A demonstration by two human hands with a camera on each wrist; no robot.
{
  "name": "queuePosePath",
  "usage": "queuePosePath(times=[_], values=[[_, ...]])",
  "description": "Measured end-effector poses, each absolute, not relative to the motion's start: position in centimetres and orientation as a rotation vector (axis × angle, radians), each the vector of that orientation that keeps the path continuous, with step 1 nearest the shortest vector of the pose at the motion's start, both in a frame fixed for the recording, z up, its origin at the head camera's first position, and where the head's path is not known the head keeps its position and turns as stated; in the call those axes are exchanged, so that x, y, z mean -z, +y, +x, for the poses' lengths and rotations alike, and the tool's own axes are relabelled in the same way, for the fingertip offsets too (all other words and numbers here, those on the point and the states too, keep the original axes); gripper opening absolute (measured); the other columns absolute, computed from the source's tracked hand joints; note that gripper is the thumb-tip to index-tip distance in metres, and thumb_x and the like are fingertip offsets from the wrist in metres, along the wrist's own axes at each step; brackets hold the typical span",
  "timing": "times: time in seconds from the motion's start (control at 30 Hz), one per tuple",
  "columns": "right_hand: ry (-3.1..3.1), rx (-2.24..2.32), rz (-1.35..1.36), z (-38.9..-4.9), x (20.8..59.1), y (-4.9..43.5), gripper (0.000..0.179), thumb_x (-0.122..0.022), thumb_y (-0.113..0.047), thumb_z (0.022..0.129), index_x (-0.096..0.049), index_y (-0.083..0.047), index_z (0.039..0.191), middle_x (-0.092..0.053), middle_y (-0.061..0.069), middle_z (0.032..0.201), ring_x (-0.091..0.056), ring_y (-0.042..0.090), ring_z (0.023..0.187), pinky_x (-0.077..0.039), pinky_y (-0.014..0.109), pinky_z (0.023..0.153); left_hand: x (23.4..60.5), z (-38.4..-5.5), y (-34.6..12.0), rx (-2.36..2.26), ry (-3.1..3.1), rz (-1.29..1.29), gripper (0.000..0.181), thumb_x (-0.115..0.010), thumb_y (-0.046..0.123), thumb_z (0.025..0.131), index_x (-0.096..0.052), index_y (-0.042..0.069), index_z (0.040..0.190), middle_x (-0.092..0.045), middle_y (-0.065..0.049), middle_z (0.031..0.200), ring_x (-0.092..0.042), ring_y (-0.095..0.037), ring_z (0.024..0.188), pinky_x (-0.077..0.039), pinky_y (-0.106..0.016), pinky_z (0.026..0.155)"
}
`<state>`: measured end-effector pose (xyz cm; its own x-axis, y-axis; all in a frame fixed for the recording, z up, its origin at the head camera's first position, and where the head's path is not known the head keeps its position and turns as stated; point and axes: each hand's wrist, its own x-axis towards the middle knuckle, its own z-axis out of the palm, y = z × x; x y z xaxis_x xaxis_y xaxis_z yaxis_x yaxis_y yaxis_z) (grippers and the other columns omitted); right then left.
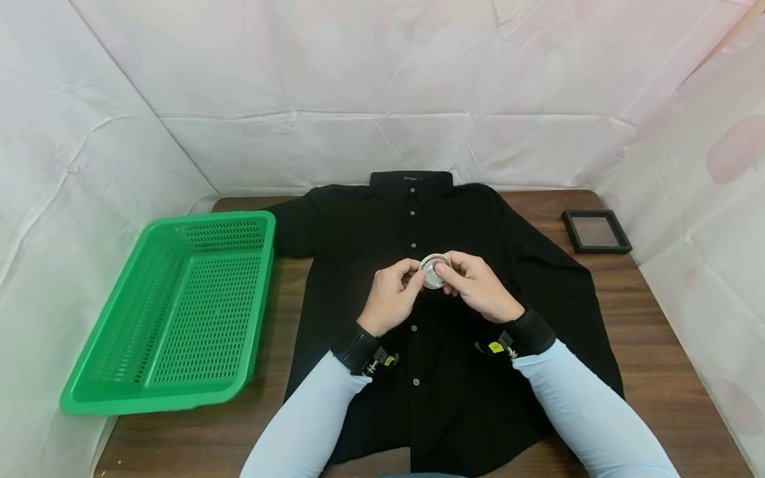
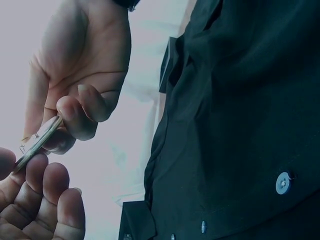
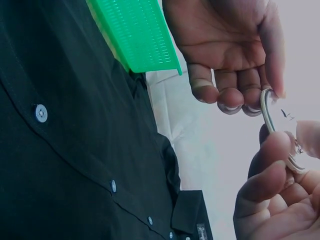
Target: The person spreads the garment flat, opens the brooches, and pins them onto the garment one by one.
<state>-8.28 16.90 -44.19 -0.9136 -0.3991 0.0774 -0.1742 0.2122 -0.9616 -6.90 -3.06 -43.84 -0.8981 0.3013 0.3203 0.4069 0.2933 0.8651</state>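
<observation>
A round silver pin badge (image 1: 431, 273) is held over the middle of a black shirt (image 1: 364, 292), its shiny back turned up towards the head camera. My left hand (image 1: 387, 299) pinches the badge's left edge between thumb and fingers. On the opposite edge my right hand (image 1: 483, 289) grips it, the thumb lying across the metal face. Both wrist views show the badge (image 3: 270, 112) nearly edge-on, with thin bits of wire at its face. The shirt lies flat, front up, collar (image 1: 411, 179) at the far side, with small pale buttons (image 1: 416, 382) down its front.
A green plastic basket (image 1: 261, 299) stands at the left, beside one sleeve of the shirt. At the far right of the wooden table (image 1: 657, 338) lies a black square frame (image 1: 600, 249). White cloth (image 1: 370, 73) hangs behind and at both sides.
</observation>
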Motion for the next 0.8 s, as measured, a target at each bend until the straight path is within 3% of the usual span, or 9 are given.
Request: queuePosePath(times=[0.23,0.33,0.5,0.67,0.8], values=[[2.629,1.717,-0.687,-7.88,44.28,17.18,0.026,-0.059,-0.017,0.097,-0.058,-0.008,0.121,-0.060,0.007,0.101,-0.059,0.019,0.075,-0.050,0.027,0.063,44.08,-6.94,-3.14,1.701,-2.422,-0.646,0.015,-0.057,0.015,0.097,-0.068,0.005,0.098,-0.067,-0.001,0.077,-0.060,-0.009,0.064,-0.048,-0.024,0.055],[2.923,1.586,-0.849,-7.64,44.17,17.15,0.026,-0.068,-0.012,0.091,-0.062,-0.009,0.116,-0.059,0.004,0.110,-0.058,0.015,0.082,-0.049,0.027,0.067,44.02,-6.89,-3.15,1.696,-2.413,-0.637,0.014,-0.058,0.015,0.096,-0.068,0.005,0.098,-0.067,-0.001,0.077,-0.060,-0.010,0.064,-0.048,-0.024,0.055],[3.073,1.456,-1.059,-7.51,44.12,16.97,0.018,-0.073,-0.008,0.085,-0.070,-0.012,0.103,-0.059,0.010,0.123,-0.061,0.019,0.101,-0.051,0.033,0.076,43.70,-6.72,-2.95,1.713,-2.395,-0.625,0.015,-0.060,0.017,0.096,-0.069,0.005,0.096,-0.067,0.001,0.075,-0.062,-0.013,0.062,-0.049,-0.024,0.054],[2.919,1.581,-1.060,-7.44,44.34,16.96,0.015,-0.070,-0.002,0.086,-0.070,-0.011,0.098,-0.064,0.004,0.116,-0.065,0.014,0.096,-0.054,0.024,0.074,43.59,-6.49,-2.53,1.799,-2.367,-0.638,0.019,-0.062,0.025,0.095,-0.070,0.008,0.098,-0.068,0.002,0.078,-0.064,-0.011,0.065,-0.052,-0.025,0.057],[2.644,1.799,-0.976,-7.38,44.45,17.14,0.018,-0.064,0.005,0.088,-0.066,-0.006,0.102,-0.066,0.008,0.109,-0.066,0.016,0.094,-0.054,0.024,0.076,43.43,-6.17,-2.19,1.836,-2.332,-0.718,0.026,-0.073,0.026,0.087,-0.067,0.011,0.108,-0.067,0.003,0.089,-0.063,-0.009,0.077,-0.055,-0.027,0.065]])
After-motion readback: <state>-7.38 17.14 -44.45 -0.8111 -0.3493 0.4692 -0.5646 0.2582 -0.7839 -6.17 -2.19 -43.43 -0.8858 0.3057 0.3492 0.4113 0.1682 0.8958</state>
